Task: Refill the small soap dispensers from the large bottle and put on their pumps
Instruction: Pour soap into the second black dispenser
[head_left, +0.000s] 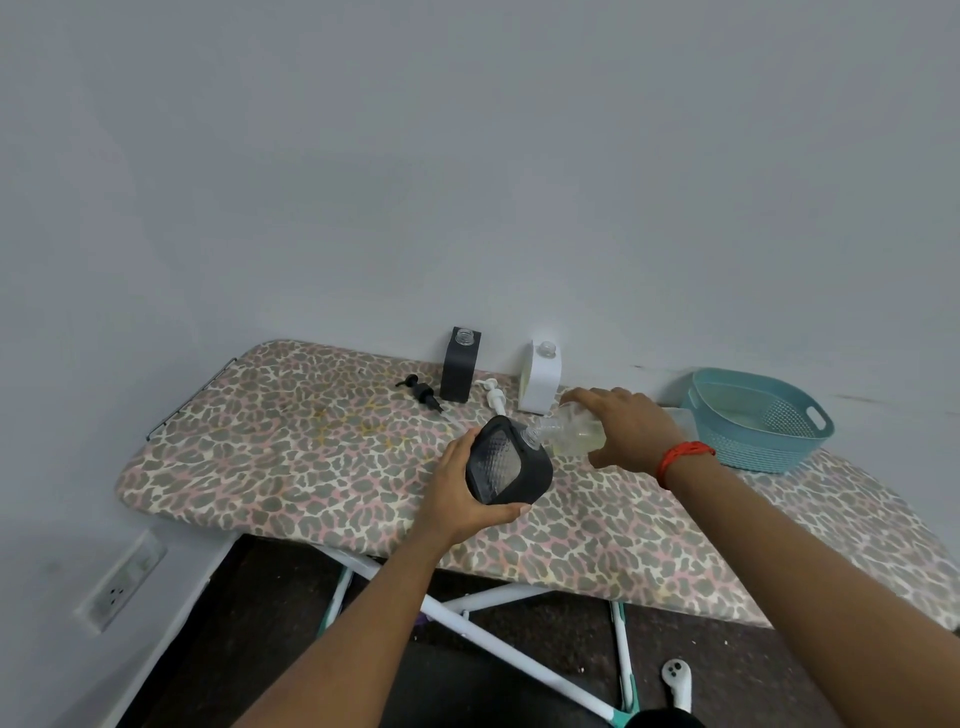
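Over the middle of the ironing board (311, 441), the left hand (457, 493) grips the black soap dispenser (506, 462) and leans it back, likely so the right hand (631, 431), wrapped round the big bottle (571, 428), can tip its mouth to the hole.

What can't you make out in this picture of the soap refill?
- Head view: soap level in the held black dispenser, hidden by its dark casing.
- Head view: whether soap flows from the clear bottle, too small.
- Head view: bottle's base, covered by the right hand.
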